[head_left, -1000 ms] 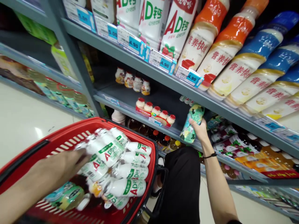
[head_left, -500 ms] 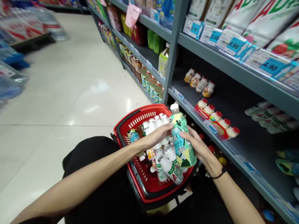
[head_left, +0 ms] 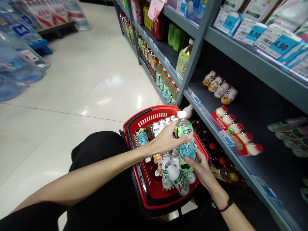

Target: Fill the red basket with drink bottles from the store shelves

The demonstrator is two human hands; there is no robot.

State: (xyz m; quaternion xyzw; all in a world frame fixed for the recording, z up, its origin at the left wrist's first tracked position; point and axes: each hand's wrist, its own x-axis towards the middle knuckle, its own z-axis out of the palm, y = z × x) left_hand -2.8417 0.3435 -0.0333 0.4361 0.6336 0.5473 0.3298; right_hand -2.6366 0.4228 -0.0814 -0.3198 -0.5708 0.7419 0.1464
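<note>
A green and yellow drink bottle (head_left: 187,149) with a white cap and a blue label stands nearly upright between my hands, above a red shopping basket (head_left: 154,202). My left hand (head_left: 166,136) grips its upper part from the left, fingers across the label. Lower down on the right side, my right hand (head_left: 201,165) is closed around it, thumb on the label. Beneath it in the basket lie several white milk-drink bottles (head_left: 176,178) with green and red lettering. A similar blue-labelled bottle (head_left: 142,136) lies at the basket's left side, partly covered.
Shelving (head_left: 196,41) runs along the right. A red pack of small yogurt drinks (head_left: 237,131) and a row of small bottles (head_left: 220,87) sit on the near shelf. Dark bottles (head_left: 222,162) lie underneath. Large water bottles (head_left: 21,61) stand on the floor at left.
The bottle has turned, so its label faces me more and it stands straighter. My left hand now reaches further across its front. The view has shifted left.
</note>
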